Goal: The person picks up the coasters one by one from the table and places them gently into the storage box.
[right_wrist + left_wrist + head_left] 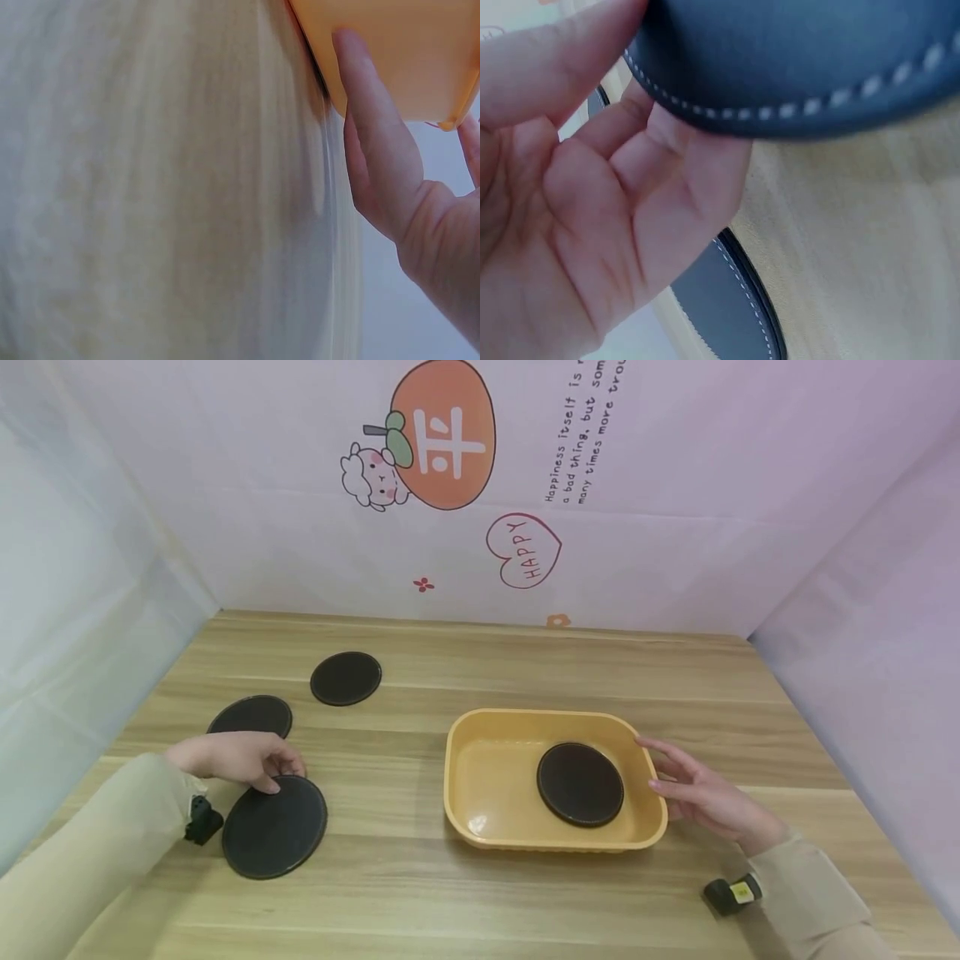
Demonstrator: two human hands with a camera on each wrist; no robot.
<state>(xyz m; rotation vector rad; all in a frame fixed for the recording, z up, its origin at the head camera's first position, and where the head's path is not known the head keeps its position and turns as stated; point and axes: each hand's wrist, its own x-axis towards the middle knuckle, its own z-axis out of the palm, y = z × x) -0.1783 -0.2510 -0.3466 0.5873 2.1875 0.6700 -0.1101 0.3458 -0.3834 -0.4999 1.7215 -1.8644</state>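
My left hand [243,758] pinches the edge of a round black coaster [274,831] between thumb and fingers. White stitching runs along the rim of this coaster [780,60] in the left wrist view, where it is held off the wood. My right hand [708,793] touches the right end of a yellow rectangular bin [487,842], its fingers fairly straight along the outer wall. Inside the bin, towards the right, lies another black coaster [581,784]. A further coaster [251,714] lies just beyond my left hand, partly hidden by it.
One more black coaster [347,678] lies farther back on the wood-grain table [390,893]. A white printed sheet [300,543] hangs behind the table, with pale sheets at both sides. Each wrist carries a small black device.
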